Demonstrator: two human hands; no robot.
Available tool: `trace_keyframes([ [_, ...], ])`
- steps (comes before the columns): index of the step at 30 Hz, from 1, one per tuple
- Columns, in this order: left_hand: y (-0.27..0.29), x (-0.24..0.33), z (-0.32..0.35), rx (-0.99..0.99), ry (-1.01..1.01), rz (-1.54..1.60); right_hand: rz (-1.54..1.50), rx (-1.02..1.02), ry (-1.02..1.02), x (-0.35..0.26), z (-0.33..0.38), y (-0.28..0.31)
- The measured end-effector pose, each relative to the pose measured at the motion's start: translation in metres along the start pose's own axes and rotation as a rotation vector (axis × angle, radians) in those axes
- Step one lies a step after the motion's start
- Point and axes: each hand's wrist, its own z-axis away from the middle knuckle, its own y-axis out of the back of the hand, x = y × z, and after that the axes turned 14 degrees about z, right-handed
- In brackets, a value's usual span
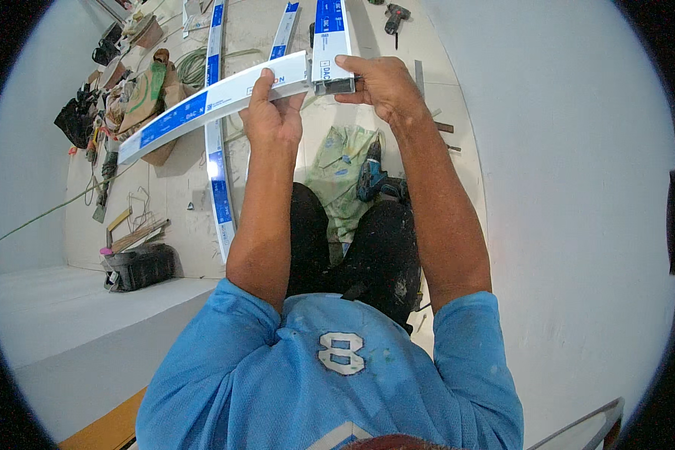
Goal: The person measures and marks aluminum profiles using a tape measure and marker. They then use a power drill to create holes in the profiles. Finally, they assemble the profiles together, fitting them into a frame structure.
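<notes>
My left hand point(272, 112) is closed round a white frame profile point(169, 124) with blue-printed protective film, its thumb on the upper face. This profile runs off to the left, its right end close to the other piece. My right hand point(386, 88) grips the near end of a second white profile point(331, 34), thumb on top and fingers beneath. That piece points away from me, and its hollow cut end faces me. The two ends sit side by side at nearly a right angle; whether they touch I cannot tell.
Another film-covered profile point(216, 165) lies on the floor. A blue-black cordless drill point(371, 174) rests by a green sack point(337, 161) near my knees; a second drill point(396, 16) lies farther off. Left are bags point(146, 94), coiled hose point(193, 67) and a black toolbox point(139, 266). A white wall point(562, 187) stands right.
</notes>
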Motion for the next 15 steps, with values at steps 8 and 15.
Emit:
trace_keyframes([
  [8, 0.007, 0.007, 0.000, -0.009, -0.043, -0.076, -0.060, -0.003, 0.093, -0.001, 0.004, -0.002],
  [15, -0.005, 0.008, 0.003, 0.021, 0.050, 0.018, -0.033, 0.058, 0.081, -0.005, 0.005, -0.009],
])
